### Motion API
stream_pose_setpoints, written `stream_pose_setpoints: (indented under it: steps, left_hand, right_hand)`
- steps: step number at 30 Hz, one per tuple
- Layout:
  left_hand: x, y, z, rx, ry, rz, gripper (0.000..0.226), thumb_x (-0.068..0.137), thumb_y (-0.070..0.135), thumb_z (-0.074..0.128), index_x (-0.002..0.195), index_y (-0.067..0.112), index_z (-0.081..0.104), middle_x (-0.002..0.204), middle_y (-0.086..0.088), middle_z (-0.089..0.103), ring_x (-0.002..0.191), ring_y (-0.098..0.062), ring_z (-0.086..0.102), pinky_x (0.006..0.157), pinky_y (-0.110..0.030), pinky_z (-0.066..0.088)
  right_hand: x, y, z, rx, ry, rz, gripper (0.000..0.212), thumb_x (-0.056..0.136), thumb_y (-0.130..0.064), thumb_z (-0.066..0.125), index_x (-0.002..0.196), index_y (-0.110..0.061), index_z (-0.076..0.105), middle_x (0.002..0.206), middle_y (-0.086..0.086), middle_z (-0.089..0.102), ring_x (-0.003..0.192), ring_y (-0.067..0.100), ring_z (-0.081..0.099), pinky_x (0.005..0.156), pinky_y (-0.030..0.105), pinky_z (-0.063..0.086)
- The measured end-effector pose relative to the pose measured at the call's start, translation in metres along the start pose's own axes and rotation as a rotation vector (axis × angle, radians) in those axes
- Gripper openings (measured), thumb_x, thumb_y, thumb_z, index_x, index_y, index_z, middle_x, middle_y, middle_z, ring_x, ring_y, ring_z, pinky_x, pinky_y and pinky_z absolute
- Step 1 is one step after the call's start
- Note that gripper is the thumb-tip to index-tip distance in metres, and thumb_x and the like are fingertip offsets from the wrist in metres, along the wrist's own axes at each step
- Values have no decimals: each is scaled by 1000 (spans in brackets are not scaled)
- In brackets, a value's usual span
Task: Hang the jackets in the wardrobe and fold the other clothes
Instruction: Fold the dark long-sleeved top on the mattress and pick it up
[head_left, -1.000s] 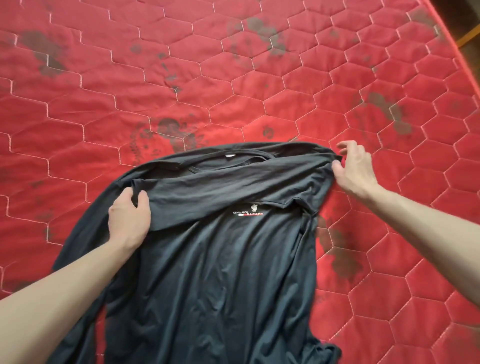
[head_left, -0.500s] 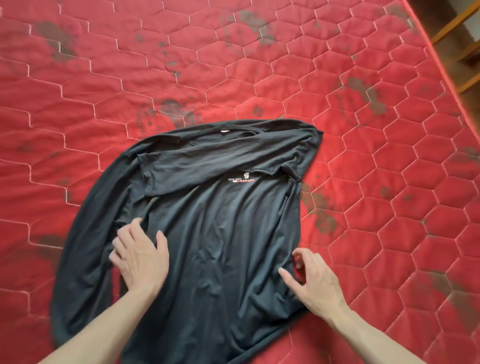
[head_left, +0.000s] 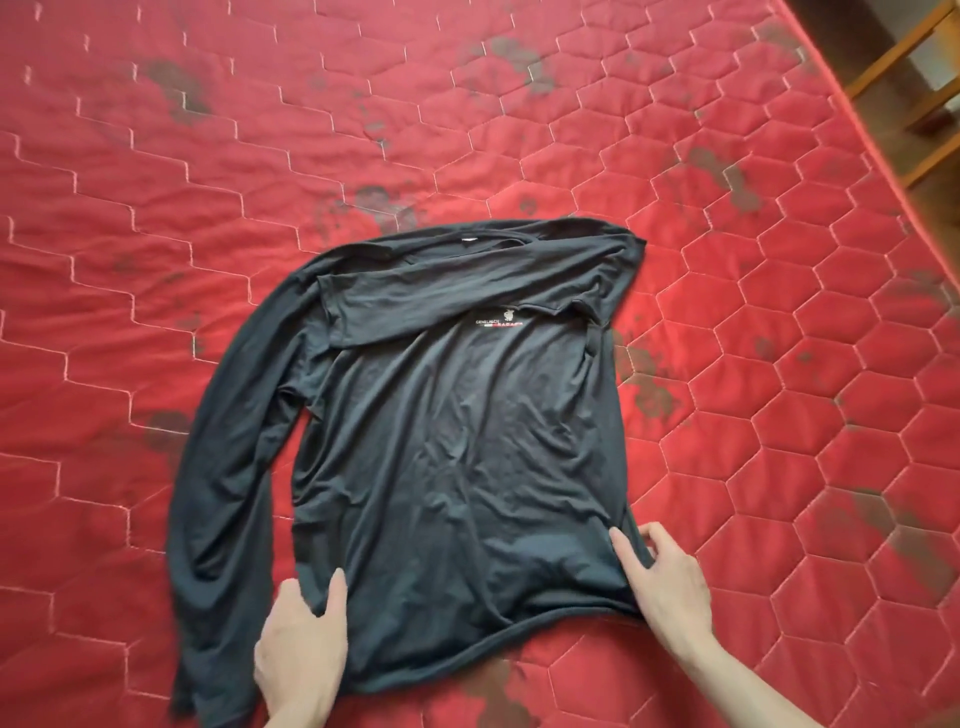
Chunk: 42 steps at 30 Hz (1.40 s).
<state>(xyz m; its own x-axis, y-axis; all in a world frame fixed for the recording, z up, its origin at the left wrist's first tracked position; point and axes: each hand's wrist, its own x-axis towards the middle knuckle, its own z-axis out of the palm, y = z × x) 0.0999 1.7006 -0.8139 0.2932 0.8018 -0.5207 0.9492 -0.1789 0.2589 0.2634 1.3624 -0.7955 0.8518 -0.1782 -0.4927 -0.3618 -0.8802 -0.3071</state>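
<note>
A dark long-sleeved shirt (head_left: 447, 431) with a small chest logo lies spread on the red quilted mattress (head_left: 260, 171). One sleeve is folded across the chest near the collar; the other sleeve runs down the shirt's left side. My left hand (head_left: 301, 649) grips the hem at the bottom left corner, thumb on top of the cloth. At the bottom right corner my right hand (head_left: 665, 587) pinches the hem, with fabric bunched under the thumb.
The mattress has dark stains scattered over it. Its right edge (head_left: 852, 135) runs diagonally at the top right, with a wooden frame (head_left: 930, 104) and floor beyond it.
Both hands left the sleeve and shoulder near the collar and came down to the hem corners. The shirt body now lies flatter and the hem is pulled wider.
</note>
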Motion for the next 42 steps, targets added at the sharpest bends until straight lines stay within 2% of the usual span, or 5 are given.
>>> stream_pose_setpoints:
  steps: [12,21,28,36,42]
  left_hand:
    - [-11,-56,-9,-262,-50,-41,41,96,47,69,73,15,58,76,-13,67,84,-40,61,85,-49,51]
    - [-29,-87,-10,-219,-136,12,53,90,45,77,53,10,63,46,-5,47,57,-26,54,64,-39,47]
    - [-38,-83,-15,-146,-228,-13,56,99,49,64,56,14,60,66,-13,57,86,-41,65,79,-43,52]
    - [-13,-58,-49,60,-22,-76,61,102,66,31,84,22,70,114,-19,73,108,-38,69,91,-44,49]
    - [42,-60,-68,-105,290,-124,32,102,37,56,106,6,47,115,-34,60,111,-50,58,87,-60,47]
  right_hand:
    - [-24,70,-15,169,112,153,40,100,-36,69,75,-7,56,68,8,62,79,39,58,73,46,38]
    - [-30,74,-23,-56,124,292,40,105,-47,51,118,-12,66,115,27,70,109,47,64,84,46,45]
    - [-33,69,-26,-128,116,363,52,108,-47,43,123,-4,68,127,30,66,118,47,62,95,49,47]
    - [-22,6,-25,-246,246,70,43,98,-30,67,130,-1,60,127,30,60,118,50,55,97,58,47]
    - [-13,-115,16,-248,146,-389,49,102,-23,63,146,-5,54,153,13,50,140,35,48,107,52,43]
